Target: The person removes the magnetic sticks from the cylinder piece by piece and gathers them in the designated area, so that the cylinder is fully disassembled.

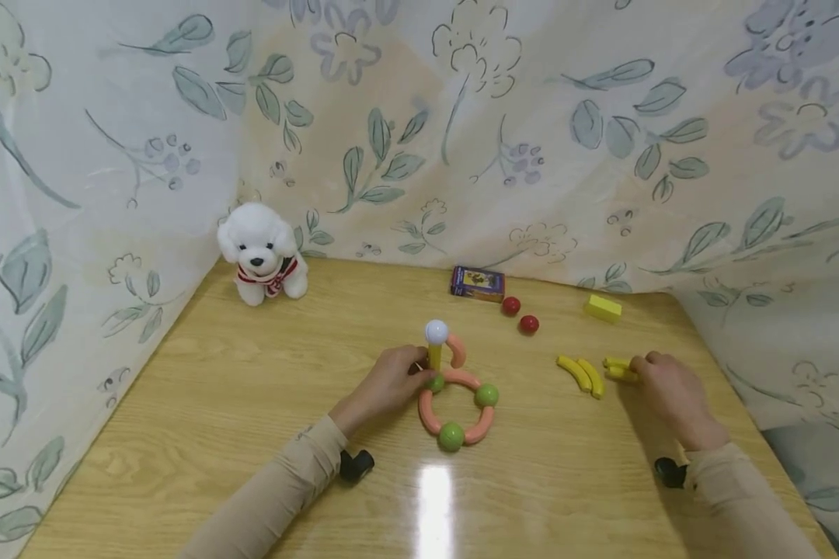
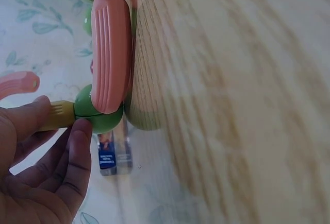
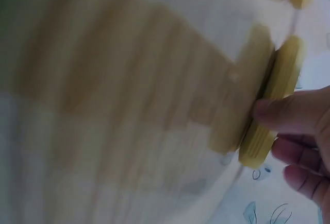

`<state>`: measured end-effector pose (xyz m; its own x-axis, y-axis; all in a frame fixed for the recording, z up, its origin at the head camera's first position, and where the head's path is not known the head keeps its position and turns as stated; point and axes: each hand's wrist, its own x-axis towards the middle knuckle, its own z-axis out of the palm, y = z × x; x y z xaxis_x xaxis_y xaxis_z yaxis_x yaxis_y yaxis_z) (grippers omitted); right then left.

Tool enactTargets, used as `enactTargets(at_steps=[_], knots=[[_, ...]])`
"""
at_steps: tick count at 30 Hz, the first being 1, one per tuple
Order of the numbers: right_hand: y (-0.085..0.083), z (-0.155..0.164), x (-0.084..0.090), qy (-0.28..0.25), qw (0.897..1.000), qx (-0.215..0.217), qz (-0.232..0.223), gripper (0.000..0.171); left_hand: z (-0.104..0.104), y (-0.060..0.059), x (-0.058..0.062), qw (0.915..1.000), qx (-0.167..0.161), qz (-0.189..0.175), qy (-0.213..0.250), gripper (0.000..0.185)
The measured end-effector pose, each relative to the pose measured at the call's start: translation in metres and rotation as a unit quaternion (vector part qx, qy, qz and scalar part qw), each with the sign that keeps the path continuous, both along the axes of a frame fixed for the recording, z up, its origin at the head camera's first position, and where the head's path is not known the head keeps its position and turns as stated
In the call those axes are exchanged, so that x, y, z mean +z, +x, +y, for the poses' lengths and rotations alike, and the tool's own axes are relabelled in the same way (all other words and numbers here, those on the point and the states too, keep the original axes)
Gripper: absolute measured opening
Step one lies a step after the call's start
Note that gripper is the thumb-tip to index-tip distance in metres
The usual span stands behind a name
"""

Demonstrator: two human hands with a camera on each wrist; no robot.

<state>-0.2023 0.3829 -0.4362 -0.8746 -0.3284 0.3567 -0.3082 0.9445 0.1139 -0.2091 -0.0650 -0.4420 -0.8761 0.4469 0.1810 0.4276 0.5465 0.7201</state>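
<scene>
Left hand [image 1: 389,382] pinched yellow rod [image 1: 435,355] standing on pink-green ring [image 1: 459,409]; right hand [image 1: 667,388] gripped yellow stick [image 1: 619,369] on tabletop [image 1: 252,404].

Left hand [image 1: 390,382], right hand [image 1: 664,384]: fingers curled, pinching.

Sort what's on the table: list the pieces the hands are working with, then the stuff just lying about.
In hand:
left hand holds the yellow post on the pink-and-green ring
white ball atop the post
right hand on a yellow stick
two curved yellow pieces beside it

Lying about:
plush dog
small box
two red balls
yellow block
</scene>
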Motion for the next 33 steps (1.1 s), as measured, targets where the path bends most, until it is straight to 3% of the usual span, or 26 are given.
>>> enactTargets(at_steps=[5, 8, 11, 14, 16, 18, 22, 25, 30, 33], knots=[[0.0, -0.002, -0.005, -0.017, 1.0, 0.005, 0.018, 0.016, 0.002, 0.001, -0.001, 1.0, -0.002, 0.001, -0.003, 0.014], [0.006, -0.02, -0.001, -0.046, 0.998, 0.024, 0.019, 0.021, 0.004, 0.002, -0.001, 0.9999, 0.002, -0.015, 0.002, 0.018], [0.011, -0.057, 0.005, -0.093, 0.993, 0.068, -0.008, 0.019, 0.003, 0.006, 0.001, 0.9989, 0.031, -0.036, 0.003, 0.029], [0.013, -0.102, 0.007, -0.128, 0.98, 0.15, -0.041, 0.018, 0.002, 0.019, 0.005, 0.9975, 0.061, -0.032, -0.015, 0.03], [0.013, -0.127, 0.006, -0.131, 0.967, 0.211, -0.06, 0.02, 0.004, 0.031, 0.007, 0.9979, 0.045, 0.014, -0.046, 0.022], [0.013, -0.145, 0.003, -0.127, 0.954, 0.264, -0.068, 0.023, 0.011, 0.043, 0.008, 0.9922, -0.005, 0.083, -0.093, 0.017], [0.012, -0.162, -0.001, -0.108, 0.936, 0.325, -0.078, 0.027, 0.029, 0.057, 0.007, 0.9567, -0.112, 0.202, -0.177, 0.016], [0.016, -0.165, -0.004, -0.096, 0.934, 0.334, -0.083, 0.028, 0.038, 0.06, 0.003, 0.9441, -0.14, 0.207, -0.215, 0.011], [0.026, -0.167, -0.006, -0.099, 0.937, 0.326, -0.073, 0.031, 0.03, 0.059, 0.0, 0.9442, -0.123, 0.205, -0.227, 0.002], [0.033, -0.171, -0.007, -0.109, 0.933, 0.337, -0.055, 0.031, 0.02, 0.058, 0.002, 0.9463, -0.108, 0.211, -0.22, 0.004]])
